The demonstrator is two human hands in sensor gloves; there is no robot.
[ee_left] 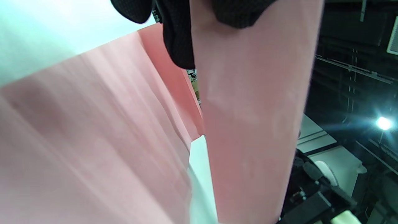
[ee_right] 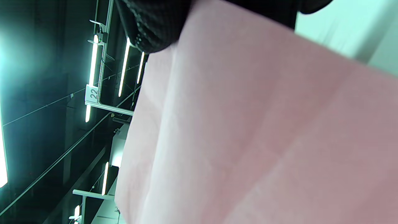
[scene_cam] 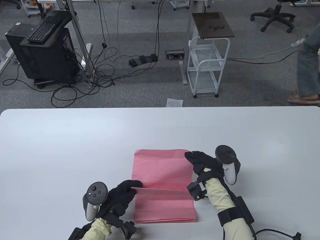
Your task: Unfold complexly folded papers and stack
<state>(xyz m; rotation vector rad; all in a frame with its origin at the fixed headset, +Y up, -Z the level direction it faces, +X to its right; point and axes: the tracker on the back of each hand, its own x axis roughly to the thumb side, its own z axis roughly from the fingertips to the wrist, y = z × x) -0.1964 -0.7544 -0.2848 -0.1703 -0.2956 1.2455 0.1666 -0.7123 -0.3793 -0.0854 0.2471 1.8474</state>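
We see the left hand (scene_cam: 122, 193) pinching the thin pink paper sheet's (scene_cam: 162, 172) lifted fold; the right hand (scene_cam: 202, 163) grips its far corner.

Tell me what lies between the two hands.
Only the pink paper spans between the left hand and right hand, seen in the table view.

"22" on frame tag (ee_right: 92, 92) (overhead).

Beyond the white surface (scene_cam: 75, 140), a black cabinet (scene_cam: 47, 57) carries a keyboard (scene_cam: 42, 28). A white wire cart (scene_cam: 208, 65) stands on grey carpet, near tangled cables (scene_cam: 100, 75) and an office chair (scene_cam: 273, 16).
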